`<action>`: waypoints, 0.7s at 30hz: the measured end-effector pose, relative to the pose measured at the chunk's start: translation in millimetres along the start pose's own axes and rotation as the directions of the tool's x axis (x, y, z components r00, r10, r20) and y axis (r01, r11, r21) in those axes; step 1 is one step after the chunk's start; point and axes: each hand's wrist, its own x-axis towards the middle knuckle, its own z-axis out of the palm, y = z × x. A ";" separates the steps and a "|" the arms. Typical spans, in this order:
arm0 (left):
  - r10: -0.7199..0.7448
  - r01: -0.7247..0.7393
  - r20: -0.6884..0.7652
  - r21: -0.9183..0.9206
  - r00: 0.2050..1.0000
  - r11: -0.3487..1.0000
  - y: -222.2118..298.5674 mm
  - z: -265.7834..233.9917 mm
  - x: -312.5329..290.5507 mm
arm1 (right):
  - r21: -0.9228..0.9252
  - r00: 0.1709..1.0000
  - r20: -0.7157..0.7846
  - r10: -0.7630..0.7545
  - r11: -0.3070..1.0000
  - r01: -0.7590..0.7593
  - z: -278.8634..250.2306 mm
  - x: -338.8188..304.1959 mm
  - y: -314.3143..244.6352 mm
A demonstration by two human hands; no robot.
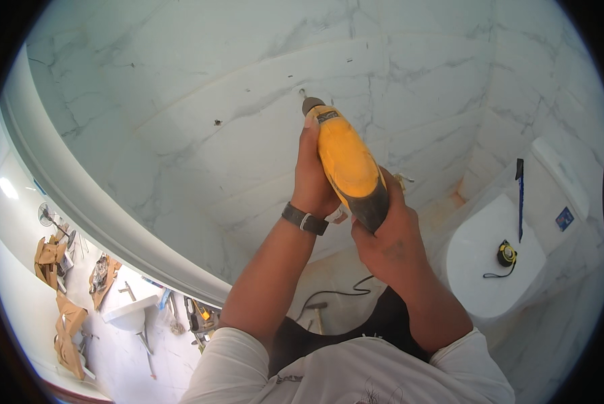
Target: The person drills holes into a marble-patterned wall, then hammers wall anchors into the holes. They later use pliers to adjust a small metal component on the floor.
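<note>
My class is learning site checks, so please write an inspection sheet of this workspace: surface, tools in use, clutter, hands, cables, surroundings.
Surface: grey-veined tiled wall with a few small dark marks.
Tools in use: yellow-and-black drill, bit at the wall; depth unclear.
Clutter: tape measure on the toilet lid, narrow blue-and-black item near it.
Hands: left hand grips the drill's front, right hand its rear.
Cables: dark cable lies low behind the arms; where it leads is hidden.
Surroundings: white basin, cardboard and fan at far left.
</note>
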 end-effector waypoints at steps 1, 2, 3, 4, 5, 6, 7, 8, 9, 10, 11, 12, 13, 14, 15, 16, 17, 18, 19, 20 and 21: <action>0.004 -0.004 -0.012 0.033 1.000 0.999 0.7 0.8 1.0 | 0.008 0.998 0.012 0.069 0.998 -0.069 0.6 0.6 1.0; -0.001 0.001 -0.018 0.003 1.000 1.000 0.8 1.5 0.5 | 0.009 0.998 0.005 0.062 0.998 -0.062 1.4 0.7 2.3; 0.000 0.000 -0.038 0.001 0.999 1.000 0.4 2.2 -0.6 | 0.011 0.998 0.000 0.060 0.998 -0.060 2.3 0.6 4.1; -0.002 0.002 -0.060 -0.003 0.998 1.000 -0.2 3.1 -1.9 | -0.012 1.000 -0.021 -0.015 1.000 0.014 2.8 0.9 6.4; 0.003 -0.003 -0.039 0.008 0.999 1.000 -0.5 3.8 -2.2 | -0.037 0.995 -0.041 -0.087 0.996 0.085 3.3 0.6 8.9; 0.007 -0.006 -0.020 0.016 1.000 1.000 -0.3 4.6 -2.3 | -0.066 0.986 -0.058 -0.156 0.986 0.152 3.9 0.0 11.1; 0.021 -0.021 -0.006 0.040 1.000 0.999 -0.2 5.1 -1.9 | -0.071 0.987 -0.065 -0.145 0.987 0.141 4.6 -0.2 13.2; 0.019 -0.018 -0.015 0.019 1.000 1.000 -0.3 5.7 -1.9 | -0.076 0.988 -0.071 -0.137 0.988 0.132 5.5 0.0 15.0; 0.026 -0.026 -0.027 0.017 0.999 1.000 -0.3 6.4 -1.0 | -0.087 0.985 -0.087 -0.151 0.986 0.144 6.0 0.9 16.4; 0.035 -0.035 -0.038 0.015 0.999 0.999 0.0 6.9 0.7 | -0.075 0.988 -0.090 -0.128 0.990 0.121 6.7 1.8 17.2; 0.042 -0.041 -0.027 0.007 0.999 0.999 0.1 7.7 3.3 | -0.069 0.988 -0.100 -0.121 0.991 0.114 6.6 3.1 17.7; 0.045 -0.045 -0.019 -0.002 0.999 0.999 -0.2 8.2 5.8 | -0.062 0.985 -0.114 -0.132 0.990 0.126 6.9 4.3 17.8; 0.051 -0.051 -0.017 -0.012 0.999 0.999 -0.8 8.5 6.7 | -0.046 0.989 -0.109 -0.101 0.994 0.097 6.8 5.6 17.8; 0.047 -0.047 -0.020 0.007 0.999 0.999 -1.8 8.8 7.2 | -0.030 0.989 -0.111 -0.096 0.995 0.093 5.4 7.6 18.2; 0.043 -0.042 -0.017 0.028 0.999 0.999 -3.1 9.6 8.4 | -0.009 0.992 -0.106 -0.071 0.997 0.071 4.1 9.6 18.6; 0.037 -0.036 -0.014 0.048 0.999 0.998 -4.6 10.4 9.2 | 0.035 0.995 -0.097 -0.018 0.999 0.022 2.0 10.8 19.2; 0.031 -0.028 -0.046 0.071 0.998 0.997 -6.3 11.0 8.8 | 0.080 0.996 -0.069 0.057 0.996 -0.051 0.3 11.1 20.1; 0.027 -0.019 -0.078 0.094 0.997 0.995 -7.6 11.6 8.2 | 0.125 0.993 -0.061 0.103 0.988 -0.095 -0.1 11.0 20.8; 0.023 -0.011 -0.096 0.120 0.995 0.993 -8.4 12.5 8.0 | 0.105 0.993 -0.041 0.111 0.989 -0.106 -0.3 10.3 21.9; 0.031 -0.021 -0.094 0.109 0.995 0.994 -8.2 12.7 6.0 | 0.090 0.995 -0.044 0.092 0.992 -0.088 0.9 8.9 22.5; 0.038 -0.029 -0.086 0.100 0.996 0.995 -7.2 12.3 2.4 | 0.076 0.996 -0.045 0.075 0.995 -0.072 2.9 7.0 23.1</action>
